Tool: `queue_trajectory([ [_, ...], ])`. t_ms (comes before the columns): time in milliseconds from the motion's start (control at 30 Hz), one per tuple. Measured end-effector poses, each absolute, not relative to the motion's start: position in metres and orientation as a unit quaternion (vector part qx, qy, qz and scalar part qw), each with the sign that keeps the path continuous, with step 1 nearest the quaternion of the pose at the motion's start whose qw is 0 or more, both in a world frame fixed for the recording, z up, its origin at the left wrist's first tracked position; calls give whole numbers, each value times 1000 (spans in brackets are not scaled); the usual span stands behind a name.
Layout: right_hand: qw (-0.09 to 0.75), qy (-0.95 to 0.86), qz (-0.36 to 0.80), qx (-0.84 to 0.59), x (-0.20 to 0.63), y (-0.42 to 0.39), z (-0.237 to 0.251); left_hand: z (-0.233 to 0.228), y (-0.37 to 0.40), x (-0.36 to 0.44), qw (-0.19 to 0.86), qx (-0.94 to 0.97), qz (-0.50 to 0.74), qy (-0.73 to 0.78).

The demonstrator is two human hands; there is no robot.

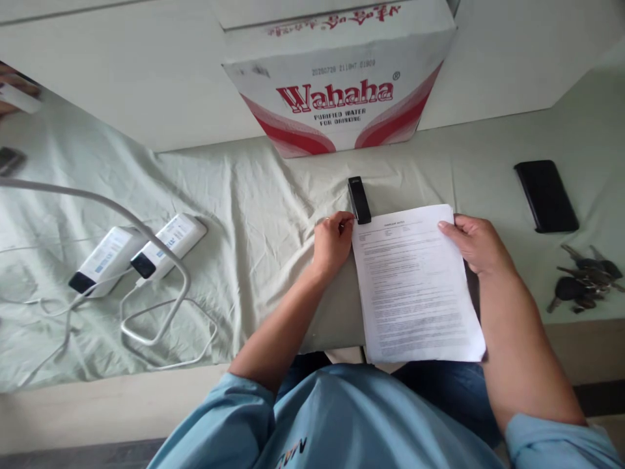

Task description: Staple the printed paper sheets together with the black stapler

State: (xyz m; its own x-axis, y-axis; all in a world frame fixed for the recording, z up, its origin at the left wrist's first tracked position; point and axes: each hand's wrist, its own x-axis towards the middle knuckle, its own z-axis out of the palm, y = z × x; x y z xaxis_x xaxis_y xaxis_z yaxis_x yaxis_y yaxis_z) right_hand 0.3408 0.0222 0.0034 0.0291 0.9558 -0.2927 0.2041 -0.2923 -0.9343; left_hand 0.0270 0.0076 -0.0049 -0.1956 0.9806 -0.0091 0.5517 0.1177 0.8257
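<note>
A stack of printed paper sheets (420, 293) lies over the table's front edge, its lower part sticking out above my lap. My right hand (476, 242) grips the top right corner, thumb on top and the other fingers beneath. At the top left corner my left hand (334, 241) is closed, its fingertips pinching the paper's edge. Right by those fingertips is a black stapler (360, 198), its near end over the sheets' top left corner. Whether the stapler's jaws touch the paper cannot be seen.
A Wahaha water carton (336, 98) stands at the back. Two white power banks (170, 244) with looping white cables (188, 286) lie left. To the right are a black phone (547, 195) and a bunch of keys (583, 280). A wrinkled pale green cloth (273, 260) covers the table.
</note>
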Motion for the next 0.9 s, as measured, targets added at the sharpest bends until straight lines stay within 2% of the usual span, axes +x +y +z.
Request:
queue_trajectory([
  [100,357,-475,510,-622,343,22,5,-3,8,26,283,579,343,684],
  [300,350,-453,516,-637,342,22,11,-2,11,20,334,590,323,660],
  [500,337,-467,505,-643,343,23,11,-4,14,24,341,569,322,676],
  [633,334,-469,510,-639,345,22,9,-5,4,24,252,596,373,665],
  [733,339,-471,508,-636,345,21,7,-3,0,21,165,683,413,579],
  [900,354,-487,496,-625,343,21,8,-6,12,13,201,766,353,499],
])
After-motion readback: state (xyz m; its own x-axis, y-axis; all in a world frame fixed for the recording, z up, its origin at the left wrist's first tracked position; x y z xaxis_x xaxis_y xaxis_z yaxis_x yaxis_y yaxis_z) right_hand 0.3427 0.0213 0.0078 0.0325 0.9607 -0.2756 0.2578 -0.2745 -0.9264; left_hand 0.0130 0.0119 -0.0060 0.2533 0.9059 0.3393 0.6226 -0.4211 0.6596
